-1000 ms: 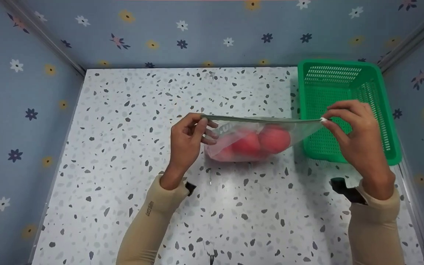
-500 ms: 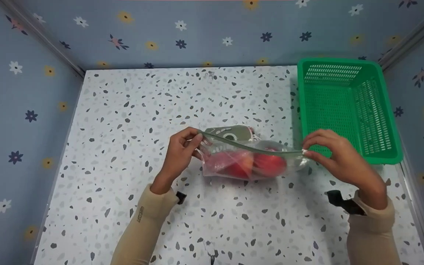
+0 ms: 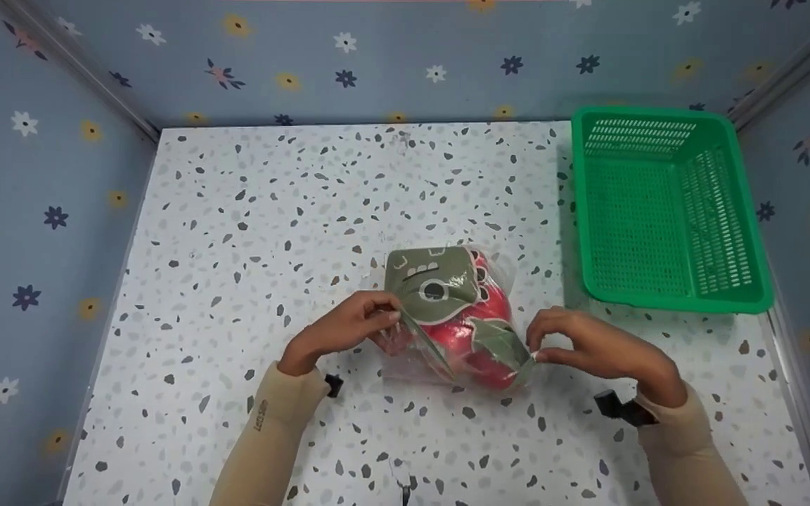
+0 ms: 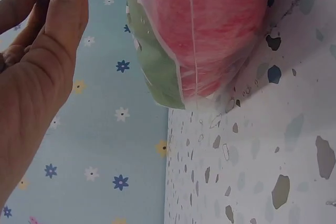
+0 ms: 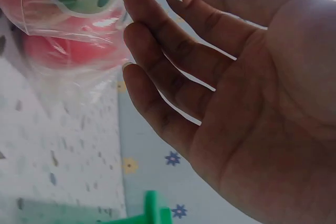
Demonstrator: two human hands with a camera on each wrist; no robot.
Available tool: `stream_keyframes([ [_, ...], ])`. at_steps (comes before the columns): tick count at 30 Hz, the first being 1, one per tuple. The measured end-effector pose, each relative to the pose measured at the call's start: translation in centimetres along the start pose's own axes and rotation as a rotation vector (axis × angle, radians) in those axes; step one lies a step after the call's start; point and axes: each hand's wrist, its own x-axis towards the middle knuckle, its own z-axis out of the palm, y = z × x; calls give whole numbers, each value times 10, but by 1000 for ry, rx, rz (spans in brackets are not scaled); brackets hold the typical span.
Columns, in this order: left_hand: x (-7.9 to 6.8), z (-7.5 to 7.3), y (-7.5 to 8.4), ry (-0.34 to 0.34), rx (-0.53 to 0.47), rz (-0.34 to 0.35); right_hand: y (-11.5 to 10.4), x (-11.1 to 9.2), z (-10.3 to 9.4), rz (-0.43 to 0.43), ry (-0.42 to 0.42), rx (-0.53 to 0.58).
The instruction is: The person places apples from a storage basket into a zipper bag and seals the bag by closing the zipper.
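Observation:
A clear plastic zip bag (image 3: pixel 415 277) with a green cartoon print lies tilted back over the table, its mouth edge toward the person. Red round fruits (image 3: pixel 493 306) show through its film. At the left end of the mouth edge, my left hand (image 3: pixel 345 327) pinches the green strip between thumb and fingers. My right hand (image 3: pixel 588 344) pinches the strip's right end, its other fingers bent loosely. Between the hands the strip sags and the mouth gapes. The right wrist view shows the bag's film (image 5: pixel 79 95) beside my fingertips; the left wrist view shows its rounded side (image 4: pixel 220 30) close over the table.
A green plastic basket (image 3: pixel 640 232) with slotted walls stands at the table's back right corner. Blue flowered panels (image 3: pixel 391 70) border the speckled white table (image 3: pixel 271 190) at the back and sides. Dark straps with small mounts (image 3: pixel 623 407) sit at both wrists.
Both hands have moved toward the person and closer together, lowering the bag's mouth edge. The bag has turned so its green printed face shows upward, and the strip has gone from taut to slack.

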Motion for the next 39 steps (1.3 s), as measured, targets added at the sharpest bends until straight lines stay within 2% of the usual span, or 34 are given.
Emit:
stream_keyframes([
  [3,-1,0,-4,-43,16,-38,6,2,9,21,-50,32],
  [8,-5,-4,-8,-103,48,-59,14,0,18,30,-88,81],
  [12,-6,-10,-11,-161,76,-72,22,-4,22,13,-134,136],
  [14,-6,-14,-14,-162,95,-72,28,-6,23,-6,-154,179],
  [15,-6,-17,-15,-144,107,-73,32,-7,23,-21,-156,198],
  [17,-3,-22,-18,-62,118,-72,40,-7,23,-44,-132,231],
  [20,4,-27,-22,179,166,-70,50,-2,24,-8,3,219],
  [23,18,-30,-25,440,245,-84,55,15,26,152,234,132],
  [25,30,-31,-27,541,308,-116,57,30,28,281,370,75],
  [27,41,-34,-28,565,358,-164,60,46,29,370,464,39],
  [29,50,-36,-29,530,396,-212,66,61,29,393,521,7],
  [32,59,-39,-32,457,428,-254,75,77,31,422,556,-12],
  [34,63,-41,-34,442,453,-259,79,86,32,444,568,-10],
  [39,68,-42,-38,491,504,-256,83,97,36,469,649,-9],
])
